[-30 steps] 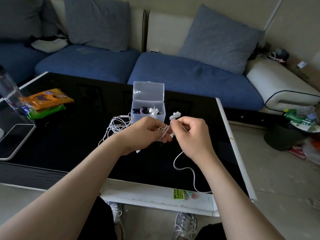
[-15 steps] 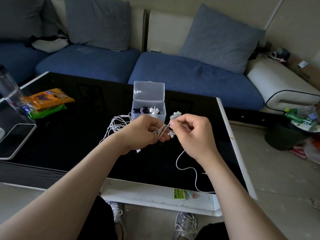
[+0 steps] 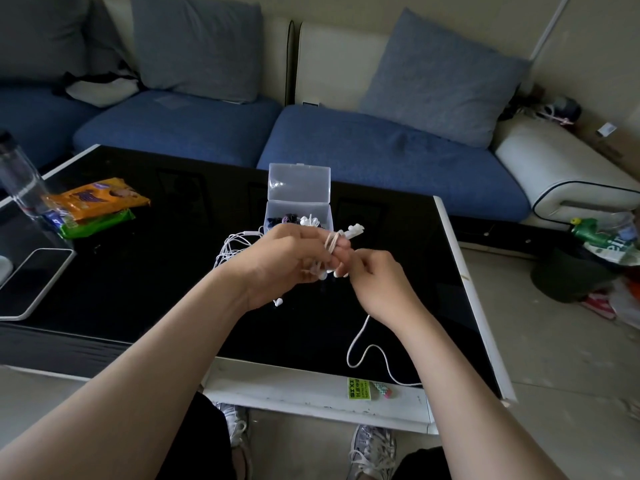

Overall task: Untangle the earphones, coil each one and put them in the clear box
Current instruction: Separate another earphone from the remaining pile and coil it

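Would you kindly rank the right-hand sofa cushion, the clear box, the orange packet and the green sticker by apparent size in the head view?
Largest: sofa cushion, though farthest away.
Next: clear box, lid raised, and orange packet, too alike to rank.
Smallest: green sticker.

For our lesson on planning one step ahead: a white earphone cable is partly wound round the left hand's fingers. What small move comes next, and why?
Probably another wrap: the right hand should carry the cable round the left hand. A coil sits there, but its loose end trails to the table edge, so the open clear box looks premature.
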